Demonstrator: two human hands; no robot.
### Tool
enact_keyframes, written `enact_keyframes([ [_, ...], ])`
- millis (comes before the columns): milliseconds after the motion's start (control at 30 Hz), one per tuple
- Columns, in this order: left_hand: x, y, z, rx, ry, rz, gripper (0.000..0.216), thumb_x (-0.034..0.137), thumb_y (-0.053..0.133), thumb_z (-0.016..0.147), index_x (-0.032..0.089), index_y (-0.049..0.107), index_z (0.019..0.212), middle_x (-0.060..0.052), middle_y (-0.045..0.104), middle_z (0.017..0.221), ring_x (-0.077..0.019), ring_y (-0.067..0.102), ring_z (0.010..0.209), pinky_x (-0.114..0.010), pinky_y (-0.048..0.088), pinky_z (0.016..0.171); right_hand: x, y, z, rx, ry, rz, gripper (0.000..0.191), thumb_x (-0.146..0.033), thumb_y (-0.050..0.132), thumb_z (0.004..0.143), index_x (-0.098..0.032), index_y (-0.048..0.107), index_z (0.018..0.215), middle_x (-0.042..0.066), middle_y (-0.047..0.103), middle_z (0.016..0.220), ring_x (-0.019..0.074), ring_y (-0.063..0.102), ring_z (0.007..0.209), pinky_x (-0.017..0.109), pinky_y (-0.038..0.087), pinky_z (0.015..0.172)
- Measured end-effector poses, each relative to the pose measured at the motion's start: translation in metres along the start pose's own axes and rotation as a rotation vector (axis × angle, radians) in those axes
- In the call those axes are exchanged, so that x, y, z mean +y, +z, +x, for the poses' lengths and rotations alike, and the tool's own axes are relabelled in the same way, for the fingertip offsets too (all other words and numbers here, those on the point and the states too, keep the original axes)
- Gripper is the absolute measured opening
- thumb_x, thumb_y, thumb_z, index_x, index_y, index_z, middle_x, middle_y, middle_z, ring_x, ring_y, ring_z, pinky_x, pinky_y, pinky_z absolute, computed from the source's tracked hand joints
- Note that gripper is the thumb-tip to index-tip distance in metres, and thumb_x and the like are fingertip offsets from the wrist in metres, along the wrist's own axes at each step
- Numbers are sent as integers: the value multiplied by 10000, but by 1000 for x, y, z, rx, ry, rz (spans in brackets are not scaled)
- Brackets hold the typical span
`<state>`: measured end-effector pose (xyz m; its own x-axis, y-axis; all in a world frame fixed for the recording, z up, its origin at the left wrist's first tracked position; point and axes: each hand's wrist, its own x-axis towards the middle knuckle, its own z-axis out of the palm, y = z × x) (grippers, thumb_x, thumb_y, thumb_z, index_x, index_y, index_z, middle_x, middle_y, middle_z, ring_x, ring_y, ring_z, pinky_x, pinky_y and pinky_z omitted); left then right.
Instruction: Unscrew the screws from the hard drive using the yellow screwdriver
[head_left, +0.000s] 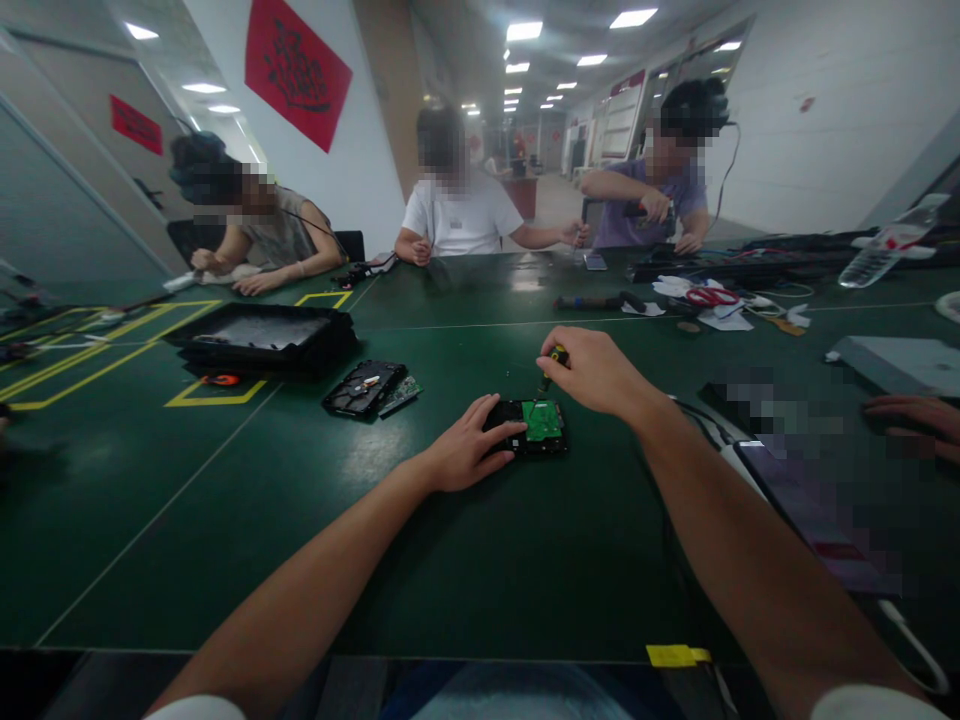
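A hard drive (pixel 556 440) lies on the table with its green circuit board facing up. My left hand (pixel 466 448) spans its left end, thumb along the near side and fingers spread over the top and far side. In my right hand (pixel 586 368) is a screwdriver (pixel 556 358) with a yellow and black handle, pinched between thumb and fingers above the drive's far edge. Its shaft points down toward the board; whether the tip sits in a screw I cannot tell. To the left lies another black drive (pixel 364 388) with small pieces on it, beside a loose circuit board (pixel 400 396).
A black tray (pixel 262 335) stands at the left, an orange-handled tool (pixel 220 380) before it. Cables and papers (pixel 712 300), a bottle (pixel 889 245), a tablet-like device (pixel 810 510) and a grey box (pixel 896 365) occupy the right. Several people sit around; one's hand (pixel 915 412) rests at right.
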<state>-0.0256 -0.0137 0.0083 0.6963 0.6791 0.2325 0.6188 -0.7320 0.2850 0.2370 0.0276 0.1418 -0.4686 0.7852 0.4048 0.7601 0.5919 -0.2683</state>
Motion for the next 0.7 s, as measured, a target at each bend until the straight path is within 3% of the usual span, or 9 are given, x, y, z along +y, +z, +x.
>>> enact_keyframes([
  [267,2,-1,0,14,4,-4,544,456,545,1073,334,491,1600,-126,176,1760,-422,190,1621,-672,291,1267,-2,-2,0,-22,-20,74,44,-238,651,984,-220,691,977,54,770,993,222,686,885,337,466,799],
  [700,0,-1,-1,-1,-4,-7,549,462,540,1075,341,479,1608,-113,158,1762,-420,163,1628,-656,282,1277,1,-2,1,-37,22,51,155,-159,599,926,-214,704,1026,85,775,1055,256,698,958,361,498,852],
])
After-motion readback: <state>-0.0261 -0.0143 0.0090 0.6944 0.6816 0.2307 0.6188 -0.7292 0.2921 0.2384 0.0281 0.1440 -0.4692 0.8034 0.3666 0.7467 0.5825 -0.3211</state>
